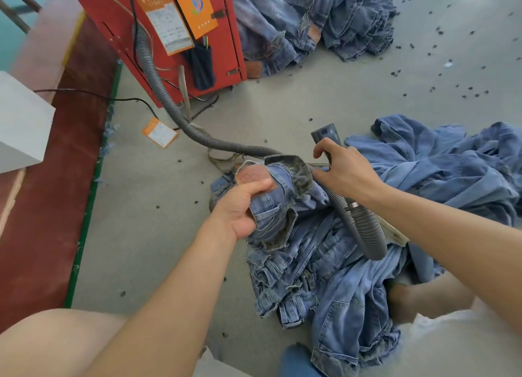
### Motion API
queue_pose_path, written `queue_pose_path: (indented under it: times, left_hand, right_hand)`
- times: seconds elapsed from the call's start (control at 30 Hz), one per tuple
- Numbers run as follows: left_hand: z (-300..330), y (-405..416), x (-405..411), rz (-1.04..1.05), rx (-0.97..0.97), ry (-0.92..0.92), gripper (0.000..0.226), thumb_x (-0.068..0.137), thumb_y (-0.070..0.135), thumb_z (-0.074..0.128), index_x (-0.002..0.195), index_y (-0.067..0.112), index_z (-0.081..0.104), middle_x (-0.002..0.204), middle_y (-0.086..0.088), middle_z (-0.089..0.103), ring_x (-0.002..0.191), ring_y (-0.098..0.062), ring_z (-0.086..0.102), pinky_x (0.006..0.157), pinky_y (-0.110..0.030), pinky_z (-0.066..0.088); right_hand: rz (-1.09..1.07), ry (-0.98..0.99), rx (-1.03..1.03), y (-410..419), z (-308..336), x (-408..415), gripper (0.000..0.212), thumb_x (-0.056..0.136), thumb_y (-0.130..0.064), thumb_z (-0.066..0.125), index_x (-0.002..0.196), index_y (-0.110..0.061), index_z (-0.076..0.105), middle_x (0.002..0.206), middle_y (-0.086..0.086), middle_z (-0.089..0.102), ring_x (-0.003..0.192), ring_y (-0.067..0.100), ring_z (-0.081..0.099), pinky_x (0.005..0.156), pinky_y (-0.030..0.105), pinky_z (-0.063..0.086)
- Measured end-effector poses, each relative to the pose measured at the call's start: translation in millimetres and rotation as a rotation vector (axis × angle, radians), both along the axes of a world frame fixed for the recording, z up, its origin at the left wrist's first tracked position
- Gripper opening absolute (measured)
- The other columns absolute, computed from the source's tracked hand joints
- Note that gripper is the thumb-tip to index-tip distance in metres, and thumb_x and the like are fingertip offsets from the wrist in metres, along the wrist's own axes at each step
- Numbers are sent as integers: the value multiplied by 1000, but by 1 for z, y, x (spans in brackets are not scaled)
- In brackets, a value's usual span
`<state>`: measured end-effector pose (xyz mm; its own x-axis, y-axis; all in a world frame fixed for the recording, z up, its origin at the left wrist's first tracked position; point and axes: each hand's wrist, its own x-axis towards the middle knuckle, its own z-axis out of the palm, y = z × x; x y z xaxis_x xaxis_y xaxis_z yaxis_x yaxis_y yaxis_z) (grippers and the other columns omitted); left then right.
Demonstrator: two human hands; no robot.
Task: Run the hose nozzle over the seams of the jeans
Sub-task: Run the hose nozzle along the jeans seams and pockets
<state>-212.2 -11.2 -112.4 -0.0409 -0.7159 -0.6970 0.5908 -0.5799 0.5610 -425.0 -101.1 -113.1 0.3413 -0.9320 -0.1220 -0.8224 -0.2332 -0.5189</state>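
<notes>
My left hand (244,204) grips the bunched waistband of a pair of blue jeans (285,207), thumb pressed by the brown leather patch, lifting it off the pile. My right hand (346,169) holds the dark grey nozzle (326,135), whose open mouth points up and away, just right of the waistband and not touching it. The ribbed grey hose (158,77) runs from the red machine across the floor, loops under my right wrist and curls over the jeans.
A red machine (169,31) with orange tags stands at the back left. Another heap of jeans (310,23) lies behind it, and more denim (452,167) spreads to the right. Dark lint bits dot the grey floor. A white box (19,122) sits at left.
</notes>
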Motion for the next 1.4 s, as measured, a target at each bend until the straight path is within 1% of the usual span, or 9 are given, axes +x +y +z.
queue_pose_path:
  times: [0.17, 0.3, 0.5, 0.73, 0.83, 1.03, 1.17, 1.33, 1.4]
  left_hand:
    - [-3, 3, 5, -36, -64, 14, 28, 104, 2, 49, 122, 1, 70, 129, -27, 67, 114, -40, 68, 97, -54, 57]
    - [-7, 8, 8, 11, -113, 73, 35, 105, -1, 43, 137, -2, 59, 136, -27, 63, 121, -41, 65, 101, -56, 54]
    - [-7, 11, 18, 96, -73, 245, 34, 108, 10, 41, 129, -5, 62, 135, -30, 63, 121, -42, 65, 96, -56, 57]
    - [-6, 10, 26, 81, -6, 266, 43, 110, 22, 37, 139, -6, 53, 134, -33, 62, 117, -45, 67, 91, -55, 60]
    - [-7, 7, 30, 122, 62, 230, 47, 111, 20, 36, 145, -10, 47, 139, -34, 57, 131, -46, 57, 107, -54, 47]
    - [-8, 0, 45, 200, -7, 163, 49, 107, 21, 43, 147, -7, 47, 145, -30, 54, 138, -43, 51, 120, -55, 35]
    - [-13, 10, 65, 39, -329, 176, 72, 86, 16, 64, 150, -8, 42, 150, -32, 47, 139, -49, 47, 116, -61, 38]
    - [-47, 18, 54, -356, -76, -488, 29, 95, 22, 73, 122, 16, 72, 121, -10, 75, 123, -38, 65, 100, -50, 52]
    - [-67, 32, 46, -420, 101, -398, 30, 99, 30, 68, 126, 16, 70, 122, -8, 75, 116, -31, 70, 92, -47, 59]
  right_hand:
    - [31, -128, -83, -3, 36, -11, 35, 103, -37, 56, 135, -52, 49, 78, -21, 58, 69, 7, 58, 56, 16, 37]
    - [205, -109, 3, 0, 68, -30, 78, 98, -49, 60, 153, -69, 7, 76, -17, 65, 58, 1, 63, 51, 14, 43]
    - [499, 157, 248, 9, 74, -40, 37, 90, -67, 58, 119, -45, 57, 84, -31, 66, 65, -2, 66, 59, 19, 47]
    - [194, -91, 128, 6, 57, -15, 28, 97, -50, 64, 112, -30, 50, 65, -5, 65, 48, 7, 63, 46, 20, 47]
    - [37, -245, 102, -7, 64, -26, 24, 97, -48, 66, 109, -32, 52, 70, -1, 72, 48, 15, 67, 43, 25, 50]
    - [347, 183, 96, -12, 72, -57, 34, 91, -52, 68, 119, -37, 57, 77, -17, 63, 70, -8, 60, 63, 18, 41]
    - [349, 160, -7, -2, 69, -48, 36, 94, -55, 65, 124, -41, 50, 89, -9, 68, 81, 17, 66, 73, 39, 52]
    - [326, 83, -258, -3, 75, -47, 44, 95, -51, 62, 134, -40, 45, 96, -8, 63, 86, 29, 63, 75, 47, 53]
    - [337, 123, -298, -3, 75, -48, 47, 96, -50, 57, 139, -40, 41, 108, -3, 66, 90, 31, 64, 75, 49, 54]
